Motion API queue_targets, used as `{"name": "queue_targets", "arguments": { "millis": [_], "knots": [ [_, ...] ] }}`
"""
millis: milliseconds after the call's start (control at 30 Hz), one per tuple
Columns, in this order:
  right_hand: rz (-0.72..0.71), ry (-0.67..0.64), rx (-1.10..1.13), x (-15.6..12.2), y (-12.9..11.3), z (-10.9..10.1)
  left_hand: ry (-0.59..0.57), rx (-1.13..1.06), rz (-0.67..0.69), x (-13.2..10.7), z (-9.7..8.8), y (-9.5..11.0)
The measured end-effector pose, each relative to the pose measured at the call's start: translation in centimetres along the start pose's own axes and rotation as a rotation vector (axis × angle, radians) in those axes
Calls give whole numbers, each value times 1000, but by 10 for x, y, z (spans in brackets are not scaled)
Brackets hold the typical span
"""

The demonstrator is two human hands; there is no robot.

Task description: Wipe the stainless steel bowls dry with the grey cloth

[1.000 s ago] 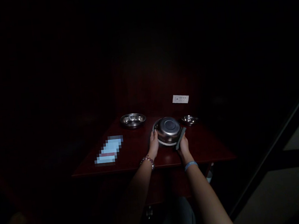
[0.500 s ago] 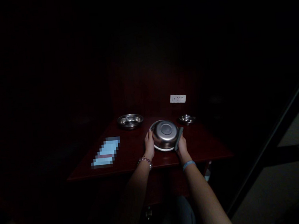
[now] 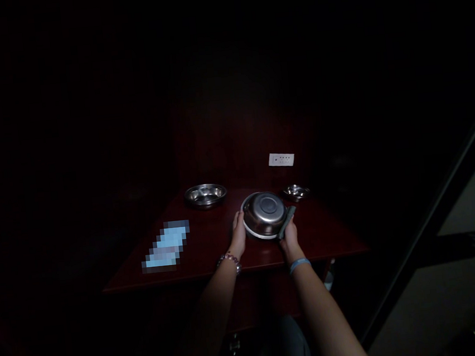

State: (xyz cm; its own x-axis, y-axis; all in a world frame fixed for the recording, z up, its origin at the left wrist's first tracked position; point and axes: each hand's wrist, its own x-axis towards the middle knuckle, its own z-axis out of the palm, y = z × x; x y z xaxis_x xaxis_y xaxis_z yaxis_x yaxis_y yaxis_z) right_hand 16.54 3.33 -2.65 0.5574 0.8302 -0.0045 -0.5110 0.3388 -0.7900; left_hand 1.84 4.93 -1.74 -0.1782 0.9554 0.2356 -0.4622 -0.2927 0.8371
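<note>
While the metal bowl (image 3: 267,215) is held base-up and tilted toward the viewer, it sits between both hands above the middle of the dark red tabletop (image 3: 211,253); contact with the surface cannot be confirmed. The left hand (image 3: 239,238) grips the bowl's left edge, thumb along the side; the fingertips beneath are hidden. The right hand (image 3: 290,240) clasps a folded grey-green cloth (image 3: 287,222) against the right edge.

Handling: the bowl is probably light and rigid, with a smooth wall likely to slip and more apt to dent than break. Hold it at opposite points of the rim; the curved wall should offer less purchase. The cloth appears soft and should add friction.

Containers: the bowl's mouth faces away, so its interior is hidden. A wide metal dish (image 3: 205,195) stands upright at far left, a smaller metal dish (image 3: 296,193) at far right. Only reflections are discernible inside both.
</note>
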Motion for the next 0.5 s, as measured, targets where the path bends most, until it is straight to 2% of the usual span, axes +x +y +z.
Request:
{"name": "queue_targets", "arguments": {
  "millis": [100,267,500],
  "knots": [
    [4,-44,-21,1,1,0,-29,31,-9,-2,0,1],
    [-33,-112,-18,-3,-2,3,10,48,54,-2,1,3],
    [-45,-165,-97,-8,-5,5,63,-75,49,1,-3,5]
  ]
}}
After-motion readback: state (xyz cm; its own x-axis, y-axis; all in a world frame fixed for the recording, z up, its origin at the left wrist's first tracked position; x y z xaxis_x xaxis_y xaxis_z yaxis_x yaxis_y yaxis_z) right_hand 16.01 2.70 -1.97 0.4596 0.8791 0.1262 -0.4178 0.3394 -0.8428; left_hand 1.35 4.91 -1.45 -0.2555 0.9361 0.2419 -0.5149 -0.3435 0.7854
